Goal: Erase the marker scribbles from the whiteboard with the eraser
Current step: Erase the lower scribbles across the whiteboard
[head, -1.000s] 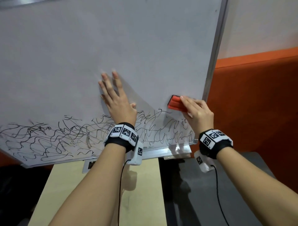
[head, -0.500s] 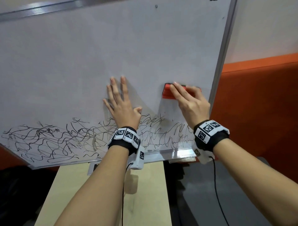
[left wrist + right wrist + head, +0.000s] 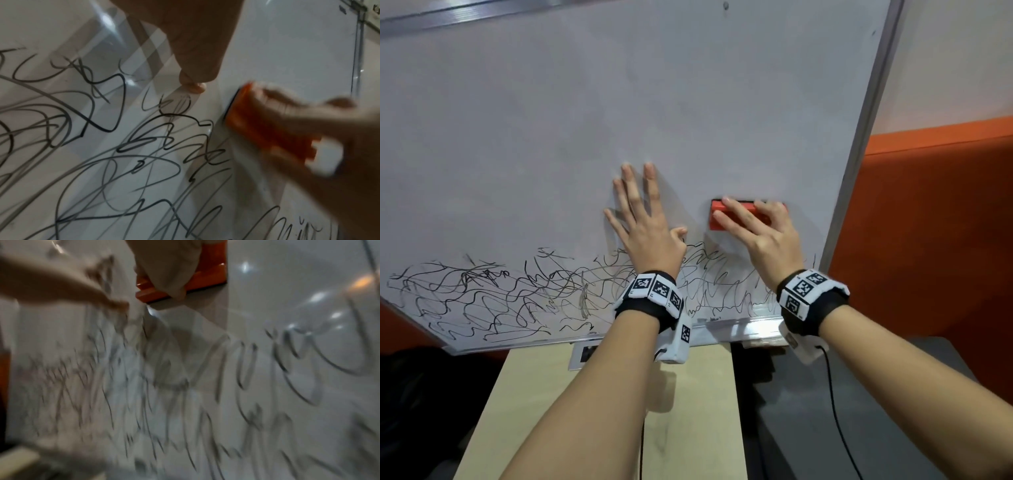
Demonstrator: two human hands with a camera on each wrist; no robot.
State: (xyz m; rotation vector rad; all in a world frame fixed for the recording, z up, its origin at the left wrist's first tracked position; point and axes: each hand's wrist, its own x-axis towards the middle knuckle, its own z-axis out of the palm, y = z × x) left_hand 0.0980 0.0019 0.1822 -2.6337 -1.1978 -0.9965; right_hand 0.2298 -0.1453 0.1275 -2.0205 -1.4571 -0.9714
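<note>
The whiteboard [image 3: 688, 102] fills the head view, its upper part wiped bare. Black marker scribbles [image 3: 482, 294] run in a band along its bottom edge. My left hand [image 3: 643, 222] lies flat on the board with fingers spread, just above the scribbles. Right of it, my right hand [image 3: 760, 236] grips the orange eraser [image 3: 717, 219] and holds it level against the board, a little above the scribbles. The left wrist view shows the eraser [image 3: 257, 129] with fingers curled over it, beside the scribbles [image 3: 123, 154]. The right wrist view is blurred; my thumb holds the eraser [image 3: 209, 272] from below.
The board's metal frame [image 3: 859, 137] runs close to the right of the eraser, and a metal tray ledge [image 3: 739, 329] lines the bottom. Below stand a light wooden tabletop [image 3: 688, 411] and a dark grey one [image 3: 808, 428]. An orange wall [image 3: 945, 222] lies to the right.
My right hand has slid the eraser left, away from the board's right frame and toward my left hand, turning it from tilted to level. The left hand stays flat on the board.
</note>
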